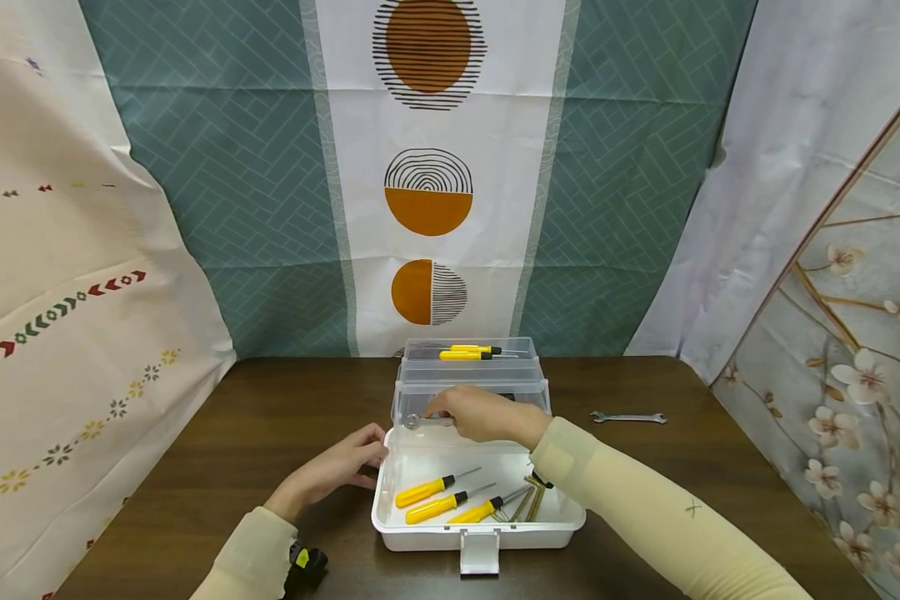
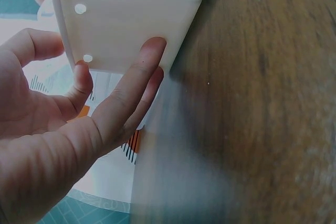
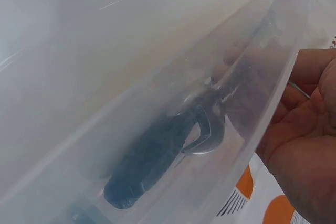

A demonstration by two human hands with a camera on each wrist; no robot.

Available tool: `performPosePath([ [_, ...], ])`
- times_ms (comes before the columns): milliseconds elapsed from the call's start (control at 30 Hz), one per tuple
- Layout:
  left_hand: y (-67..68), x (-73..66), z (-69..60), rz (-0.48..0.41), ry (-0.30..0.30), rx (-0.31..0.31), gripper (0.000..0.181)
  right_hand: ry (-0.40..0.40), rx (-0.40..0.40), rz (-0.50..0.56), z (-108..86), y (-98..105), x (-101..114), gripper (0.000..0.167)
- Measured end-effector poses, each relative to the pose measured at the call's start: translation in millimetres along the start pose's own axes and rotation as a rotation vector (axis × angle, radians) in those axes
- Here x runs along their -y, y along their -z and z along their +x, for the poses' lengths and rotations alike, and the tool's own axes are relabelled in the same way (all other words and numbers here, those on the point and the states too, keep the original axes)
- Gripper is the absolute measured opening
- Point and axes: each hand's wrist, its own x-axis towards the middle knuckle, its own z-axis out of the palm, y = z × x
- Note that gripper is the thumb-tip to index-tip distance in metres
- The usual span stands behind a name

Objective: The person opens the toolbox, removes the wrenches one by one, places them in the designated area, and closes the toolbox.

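A white toolbox stands on the table with its translucent upper trays raised at the back. Above the lower raised tray, my right hand holds a metal wrench, its ring end pointing left. In the right wrist view, a dark-handled tool shows blurred through the tray wall. My left hand rests against the box's left side; two fingers lie fairly straight on the outer wall in the left wrist view. Three yellow screwdrivers, one nearest the front, lie inside the box.
Brass-coloured metal pieces lie at the box's right front. Yellow-handled tools sit in the top tray. An open-ended wrench lies on the table at right. The front latch hangs down. Patterned cloths surround the brown table.
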Motion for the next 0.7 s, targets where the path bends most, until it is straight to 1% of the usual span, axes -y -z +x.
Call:
performPosePath([
  [200,1.0,1.9,1.2,-0.001,0.004,-0.009,0.021,0.024,-0.007,0.02,0.1,2,0,0.044],
  [300,1.7,1.5,2.4,0.0,0.002,-0.007,0.02,0.015,-0.006,0.052,-0.6,3,-1,0.044],
  [433,1.7,0.2,0.9,0.004,0.004,0.001,0.021,-0.007,-0.003,0.095,-0.6,7,-2,0.045],
  [600,1.0,-0.7,-1.3,0.01,0.0,0.009,0.021,0.018,-0.015,0.134,-0.9,13,-1,0.044],
  [700,0.3,-0.5,-0.8,0.011,-0.003,0.011,0.021,0.022,-0.016,0.181,-2.1,16,-2,0.043],
])
